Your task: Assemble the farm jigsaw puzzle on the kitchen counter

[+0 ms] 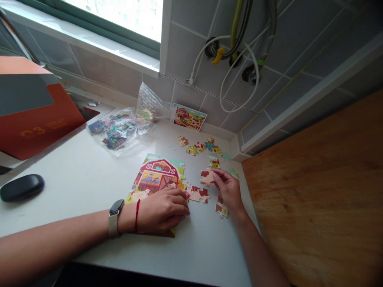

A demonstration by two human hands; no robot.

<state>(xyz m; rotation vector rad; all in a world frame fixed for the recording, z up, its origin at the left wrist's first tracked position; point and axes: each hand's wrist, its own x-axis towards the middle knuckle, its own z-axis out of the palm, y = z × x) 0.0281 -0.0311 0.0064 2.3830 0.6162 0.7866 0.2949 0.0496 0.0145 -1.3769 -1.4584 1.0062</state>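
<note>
A partly joined jigsaw puzzle (pixel 157 169) with a red barn lies on the white counter. My left hand (pixel 166 209) rests palm down over its lower right part, fingers laid out and hiding some of it. Between thumb and fingers, my right hand (pixel 230 191) pinches a brown-and-pale puzzle piece (pixel 207 177). Just below that piece, a joined strip of cow pieces (pixel 198 193) extends from the puzzle's right side. Under my right wrist lie brown-and-white pieces (pixel 222 210), partly covered. More loose pieces (pixel 212 146) are scattered toward the wall.
A picture card (pixel 189 118) leans against the tiled wall. Clear plastic bags of pieces (pixel 118 129) lie at the back left. An orange box (pixel 38 119) and a black mouse (pixel 22 188) are on the left. A wooden panel (pixel 323 191) borders the right side, and hoses (pixel 236 32) hang above.
</note>
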